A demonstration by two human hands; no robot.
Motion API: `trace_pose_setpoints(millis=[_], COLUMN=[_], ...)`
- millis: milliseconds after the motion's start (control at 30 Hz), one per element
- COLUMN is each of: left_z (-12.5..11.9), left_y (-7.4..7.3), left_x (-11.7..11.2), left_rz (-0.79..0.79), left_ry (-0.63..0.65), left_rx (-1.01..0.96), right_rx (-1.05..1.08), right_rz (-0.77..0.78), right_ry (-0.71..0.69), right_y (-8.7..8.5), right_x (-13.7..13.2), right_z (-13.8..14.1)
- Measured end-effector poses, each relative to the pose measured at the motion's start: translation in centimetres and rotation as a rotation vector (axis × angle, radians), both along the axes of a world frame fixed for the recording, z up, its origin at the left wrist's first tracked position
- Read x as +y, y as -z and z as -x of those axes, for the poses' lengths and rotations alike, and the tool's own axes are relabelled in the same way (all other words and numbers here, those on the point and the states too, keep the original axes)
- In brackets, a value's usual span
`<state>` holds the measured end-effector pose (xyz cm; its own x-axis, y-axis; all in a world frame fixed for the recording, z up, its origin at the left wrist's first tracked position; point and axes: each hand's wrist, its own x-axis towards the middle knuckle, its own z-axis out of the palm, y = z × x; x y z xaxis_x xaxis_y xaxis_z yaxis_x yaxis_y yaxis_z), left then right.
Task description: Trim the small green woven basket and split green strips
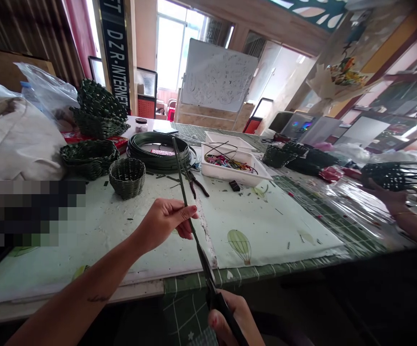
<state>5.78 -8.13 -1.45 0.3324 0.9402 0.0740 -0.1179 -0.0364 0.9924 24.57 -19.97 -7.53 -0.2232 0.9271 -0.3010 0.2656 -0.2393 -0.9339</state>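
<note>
A long, dark green strip (181,180) stood nearly upright in the middle of the frame, its long axis tilted, with the top end pointing away towards the coil (158,151) and the lower end running down into the scissors (213,293). The left hand (167,222) had its fingers (188,210) clenched around the strip midway along. At the bottom of the frame, the right hand (230,319) gripped the scissors, whose blades reached up to the strip.

Both hands worked above the table's near edge, with open white sheet (266,230) on either side of the strip. Beyond it lay pliers (195,182), just short of a white tray (230,166) holding colored scraps. A small woven basket (127,178) sat to the left. At the right edge, a co-worker's hand (388,197) held a spiky woven piece (392,175). A whiteboard (217,74) stood at the top of the frame.
</note>
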Motion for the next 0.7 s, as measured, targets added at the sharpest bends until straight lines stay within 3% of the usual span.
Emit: trace_pose_setpoints(millis=[233, 500, 700], left_z=[-0.44, -0.1, -0.14], left_y=[-0.02, 0.02, -0.06], left_x=[-0.38, -0.33, -0.32], left_rz=[0.023, 0.009, 0.001], left_ry=[0.028, 0.038, 0.024], left_rx=[-0.016, -0.034, -0.029], right_rx=[-0.075, -0.059, -0.056], right_rz=[-0.177, -0.182, -0.093], right_ry=[-0.052, 0.009, 0.039], right_y=[0.42, 0.28, -0.3], right_x=[0.79, 0.61, 0.57], right_z=[0.03, 0.61, 0.75])
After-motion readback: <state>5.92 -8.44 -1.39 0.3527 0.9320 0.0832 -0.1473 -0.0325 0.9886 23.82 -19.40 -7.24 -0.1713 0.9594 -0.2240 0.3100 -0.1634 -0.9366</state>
